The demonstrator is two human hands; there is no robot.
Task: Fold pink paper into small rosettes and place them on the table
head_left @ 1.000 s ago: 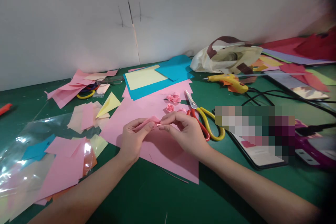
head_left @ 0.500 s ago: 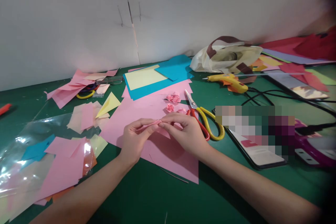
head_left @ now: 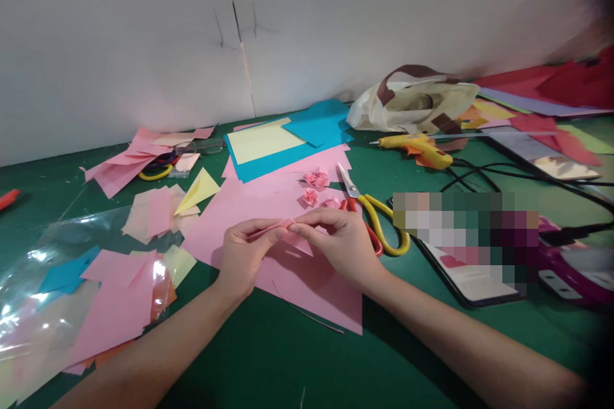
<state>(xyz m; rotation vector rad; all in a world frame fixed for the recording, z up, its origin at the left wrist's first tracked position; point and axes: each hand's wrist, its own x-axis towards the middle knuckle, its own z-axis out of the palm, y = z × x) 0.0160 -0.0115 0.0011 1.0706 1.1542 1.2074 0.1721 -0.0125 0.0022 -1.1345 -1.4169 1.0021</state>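
Observation:
A small piece of pink paper (head_left: pixel 298 241) is pinched between my two hands, its upper edge folded or curled at the fingertips. My left hand (head_left: pixel 249 249) grips it from the left with thumb and forefinger. From the other side my right hand (head_left: pixel 336 239) pinches the same paper, close to the left thumb. Beneath both hands lies a large pink sheet (head_left: pixel 330 287). Several small pink paper roses (head_left: pixel 311 197) rest on that sheet just beyond my right hand. Scissors (head_left: pixel 364 201) with red and yellow handles lie half open beside the right hand.
Left are a clear plastic bag (head_left: pixel 29 268) of paper pieces and a folded yellow paper (head_left: pixel 199 190). Blue sheets (head_left: pixel 316 128) lie behind. A yellow glue gun (head_left: pixel 417 148), black cables (head_left: pixel 484 172), a cloth bag (head_left: pixel 369 112) and a phone (head_left: pixel 484 291) occupy the right. A thin wire (head_left: pixel 316 321) lies in front.
My hands stay nearly in place, still pinching the pink paper. Its lower corner shows a little more below the fingers. Everything on the table is unmoved.

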